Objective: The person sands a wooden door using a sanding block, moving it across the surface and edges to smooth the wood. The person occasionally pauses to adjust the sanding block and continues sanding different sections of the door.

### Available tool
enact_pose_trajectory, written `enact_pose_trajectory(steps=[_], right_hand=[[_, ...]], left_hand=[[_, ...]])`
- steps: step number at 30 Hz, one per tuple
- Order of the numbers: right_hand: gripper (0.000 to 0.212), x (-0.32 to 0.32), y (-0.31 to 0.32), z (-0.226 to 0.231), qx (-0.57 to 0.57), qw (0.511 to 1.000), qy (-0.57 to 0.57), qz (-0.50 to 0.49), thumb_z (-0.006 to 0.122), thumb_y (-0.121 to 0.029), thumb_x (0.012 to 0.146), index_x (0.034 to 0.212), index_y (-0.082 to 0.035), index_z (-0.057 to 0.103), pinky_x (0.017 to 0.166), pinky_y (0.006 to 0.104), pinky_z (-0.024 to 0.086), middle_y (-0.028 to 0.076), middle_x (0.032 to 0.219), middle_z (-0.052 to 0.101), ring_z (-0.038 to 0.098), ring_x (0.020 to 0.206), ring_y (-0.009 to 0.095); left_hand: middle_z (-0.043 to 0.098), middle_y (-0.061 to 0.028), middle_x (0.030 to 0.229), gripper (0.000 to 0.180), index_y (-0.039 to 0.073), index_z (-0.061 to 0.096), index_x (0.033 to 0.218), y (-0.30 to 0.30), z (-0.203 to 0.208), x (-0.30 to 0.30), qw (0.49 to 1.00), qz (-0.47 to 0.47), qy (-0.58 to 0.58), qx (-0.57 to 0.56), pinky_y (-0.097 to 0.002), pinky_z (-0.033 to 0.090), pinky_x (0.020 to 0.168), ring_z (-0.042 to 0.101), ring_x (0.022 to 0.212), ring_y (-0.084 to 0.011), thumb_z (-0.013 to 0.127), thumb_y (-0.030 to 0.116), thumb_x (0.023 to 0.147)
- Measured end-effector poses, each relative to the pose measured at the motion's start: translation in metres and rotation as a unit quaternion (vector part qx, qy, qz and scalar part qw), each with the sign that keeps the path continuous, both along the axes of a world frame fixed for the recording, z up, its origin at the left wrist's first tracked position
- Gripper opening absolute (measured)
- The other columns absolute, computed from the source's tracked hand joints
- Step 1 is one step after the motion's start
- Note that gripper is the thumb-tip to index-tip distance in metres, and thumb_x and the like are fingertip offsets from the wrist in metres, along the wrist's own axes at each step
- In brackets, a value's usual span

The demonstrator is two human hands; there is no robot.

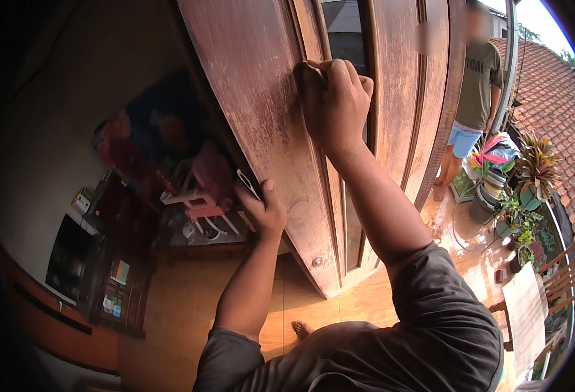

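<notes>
A wooden door (261,98) with worn, patchy varnish stands ajar in front of me, with a narrow dark glass pane (347,40) in it. My right hand (336,108) is closed in a fist against the moulding beside the pane. A small pale edge shows at its fingers; what it pinches is mostly hidden. Lower down, my left hand (264,208) grips the door's left edge, thumb on the near face and fingers partly out of sight behind. Just above that hand sticks out a thin pale loop (249,183) whose kind I cannot make out.
Inside on the left are a pink chair (209,179), a dark cabinet (121,281) and a television (70,258). Outside on the right, a person (480,78) stands near potted plants (529,186). A wooden bench (526,313) stands at the lower right, on tiled floor (372,313).
</notes>
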State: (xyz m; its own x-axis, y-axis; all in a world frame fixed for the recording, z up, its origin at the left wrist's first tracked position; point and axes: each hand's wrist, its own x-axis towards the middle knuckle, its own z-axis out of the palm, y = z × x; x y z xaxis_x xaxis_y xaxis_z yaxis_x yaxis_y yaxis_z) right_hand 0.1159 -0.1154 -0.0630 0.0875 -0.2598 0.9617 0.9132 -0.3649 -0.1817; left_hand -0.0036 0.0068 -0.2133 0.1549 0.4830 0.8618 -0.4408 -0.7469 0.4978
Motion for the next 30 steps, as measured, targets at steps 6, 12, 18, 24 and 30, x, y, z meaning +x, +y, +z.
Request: enact_pose_trajectory(steps=[6, 12, 18, 24, 30], right_hand=[[0.018, -0.028, -0.01, -0.074, -0.036, 0.999, 0.027, 0.003, 0.077, -0.005, 0.08, 0.092, -0.012, 0.065, 0.074, 0.0359, 0.035, -0.001, 0.074, 0.058, 0.056, 0.066, 0.019], [0.021, -0.019, -0.006, -0.064, -0.019, 1.0, -0.017, -0.009, 0.075, -0.001, 0.075, 0.092, -0.01, 0.067, 0.073, 0.0357, 0.034, -0.001, 0.072, 0.056, 0.053, 0.066, 0.018], [0.019, 0.007, 0.008, -0.015, 0.021, 0.999, -0.026, 0.007, 0.074, -0.003, 0.079, 0.094, -0.013, 0.068, 0.074, 0.0361, 0.036, -0.001, 0.074, 0.058, 0.056, 0.068, 0.019], [0.025, -0.037, -0.017, -0.133, -0.06, 0.997, 0.046, 0.021, 0.083, -0.003, 0.073, 0.088, -0.011, 0.065, 0.072, 0.033, 0.032, -0.003, 0.068, 0.055, 0.053, 0.064, 0.015], [0.022, 0.005, 0.007, -0.057, 0.008, 1.0, -0.014, 0.014, 0.077, -0.002, 0.076, 0.091, -0.014, 0.066, 0.072, 0.0348, 0.033, -0.003, 0.073, 0.054, 0.052, 0.067, 0.016]], left_hand=[[0.058, -0.0207, 0.121, 0.061, -0.007, 0.042, 0.134, 0.003, -0.003, 0.0, 1.0, -0.007, -0.003, -0.007, -0.0427, 0.048, 0.095, 0.06, 0.108, -0.0312, 0.062, 0.042, 0.103], [0.058, -0.0213, 0.12, 0.061, -0.009, 0.041, 0.133, 0.004, -0.004, 0.003, 1.0, -0.006, -0.01, 0.012, -0.0423, 0.049, 0.094, 0.06, 0.107, -0.0314, 0.059, 0.042, 0.104], [0.052, -0.0237, 0.129, 0.063, -0.011, 0.034, 0.139, 0.009, -0.009, 0.003, 0.999, -0.035, 0.0, 0.023, -0.0427, 0.044, 0.102, 0.054, 0.117, -0.032, 0.054, 0.039, 0.107], [0.039, -0.0282, 0.152, 0.067, -0.014, 0.021, 0.152, 0.014, -0.015, 0.001, 0.998, -0.02, 0.036, 0.045, -0.0447, 0.035, 0.116, 0.044, 0.139, -0.0339, 0.046, 0.032, 0.11], [0.034, -0.0288, 0.156, 0.068, -0.014, 0.017, 0.155, 0.011, -0.014, 0.002, 0.999, -0.033, 0.017, 0.04, -0.0461, 0.033, 0.118, 0.041, 0.143, -0.0348, 0.045, 0.03, 0.111]])
